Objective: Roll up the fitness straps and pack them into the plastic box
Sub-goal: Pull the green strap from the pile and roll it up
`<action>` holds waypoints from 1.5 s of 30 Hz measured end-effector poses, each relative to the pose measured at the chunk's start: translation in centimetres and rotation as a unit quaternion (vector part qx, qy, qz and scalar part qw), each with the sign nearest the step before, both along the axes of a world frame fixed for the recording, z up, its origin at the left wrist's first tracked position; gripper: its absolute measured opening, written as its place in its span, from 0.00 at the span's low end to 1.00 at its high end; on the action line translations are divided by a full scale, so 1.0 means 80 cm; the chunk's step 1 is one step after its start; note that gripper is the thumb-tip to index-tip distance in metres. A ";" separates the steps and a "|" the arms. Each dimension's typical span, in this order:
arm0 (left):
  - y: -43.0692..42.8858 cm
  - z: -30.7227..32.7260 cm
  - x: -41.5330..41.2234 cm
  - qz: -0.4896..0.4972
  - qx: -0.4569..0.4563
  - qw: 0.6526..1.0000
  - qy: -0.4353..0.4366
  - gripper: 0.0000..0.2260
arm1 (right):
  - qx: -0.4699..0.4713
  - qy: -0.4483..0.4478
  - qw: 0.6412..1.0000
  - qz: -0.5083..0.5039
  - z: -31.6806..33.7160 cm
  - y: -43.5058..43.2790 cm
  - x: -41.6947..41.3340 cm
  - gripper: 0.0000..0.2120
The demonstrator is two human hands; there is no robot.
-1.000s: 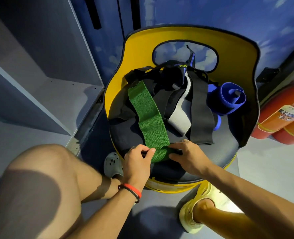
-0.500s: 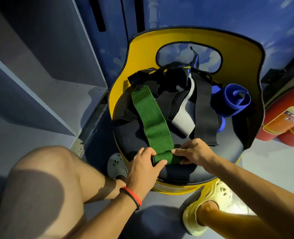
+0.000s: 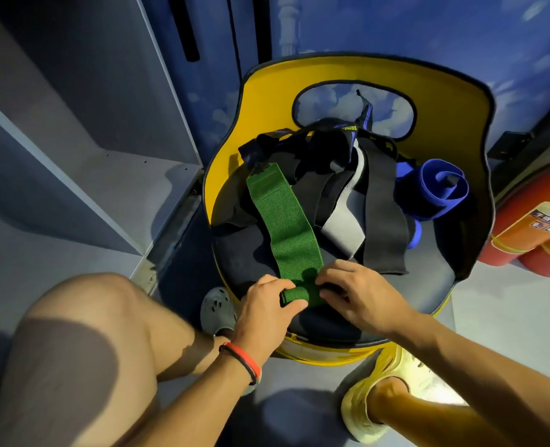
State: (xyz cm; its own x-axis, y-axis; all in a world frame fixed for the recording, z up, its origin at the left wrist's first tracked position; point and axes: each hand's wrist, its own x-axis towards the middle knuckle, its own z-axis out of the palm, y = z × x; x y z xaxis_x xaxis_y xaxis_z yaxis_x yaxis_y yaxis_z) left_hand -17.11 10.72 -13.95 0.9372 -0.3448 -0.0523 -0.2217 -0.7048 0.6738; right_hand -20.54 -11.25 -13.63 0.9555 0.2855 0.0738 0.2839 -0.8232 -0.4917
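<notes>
Both arms are bare as far up as you can see, and the left hand [image 3: 267, 304] and right hand [image 3: 360, 298] are bare too. The left wrist has a thin red band [image 3: 244, 358] with a skinny black one right against it. Looks like dark grey shorts [image 3: 57, 375] on the left thigh. The footwear's mismatched: a grey clog [image 3: 217, 309] with holes on the left foot, a pale yellow clog [image 3: 357, 414] on the right.

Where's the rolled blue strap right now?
Head view, right of centre: the rolled blue strap sits on the dark seat, far right, against the yellow chair back, just right of the long black strap.
</notes>
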 end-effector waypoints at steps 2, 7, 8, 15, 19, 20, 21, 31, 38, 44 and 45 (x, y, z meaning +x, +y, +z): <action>0.000 -0.002 0.000 0.013 -0.016 1.000 0.004 0.18 | -0.045 0.019 0.998 0.046 -0.001 -0.005 -0.001 0.21; -0.002 -0.011 -0.025 -0.026 0.019 0.999 -0.039 0.25 | -0.020 0.017 1.000 0.018 -0.005 -0.003 0.002 0.23; -0.002 -0.013 -0.029 -0.024 0.018 0.999 -0.039 0.27 | -0.014 0.022 1.000 0.011 -0.003 -0.004 0.004 0.23; 0.001 -0.002 -0.023 0.007 0.025 0.999 -0.037 0.19 | 0.063 0.105 0.991 -0.057 0.009 -0.015 0.009 0.21; -0.003 -0.001 -0.017 0.033 -0.032 0.999 -0.014 0.16 | 0.086 0.122 0.984 -0.093 0.008 -0.017 0.011 0.18; -0.004 -0.002 -0.015 0.042 -0.039 0.998 -0.001 0.16 | 0.087 0.123 0.983 -0.103 0.006 -0.015 0.012 0.17; -0.004 -0.001 -0.014 0.051 -0.043 0.998 0.012 0.17 | 0.090 0.126 0.981 -0.119 0.006 -0.013 0.012 0.17; -0.008 -0.004 0.001 0.158 -0.149 0.958 0.187 0.12 | 0.051 0.024 0.995 -0.086 0.006 -0.006 0.005 0.10; -0.006 0.001 0.023 0.166 -0.159 0.929 0.292 0.25 | -0.137 -0.070 0.985 0.075 -0.004 -0.011 -0.001 0.25; -0.005 0.000 0.041 0.213 -0.175 0.937 0.213 0.20 | -0.118 -0.067 0.988 0.071 0.003 -0.010 0.006 0.27; -0.008 0.000 0.041 0.218 -0.193 0.929 0.228 0.17 | -0.108 -0.052 0.990 0.074 0.006 -0.010 0.007 0.27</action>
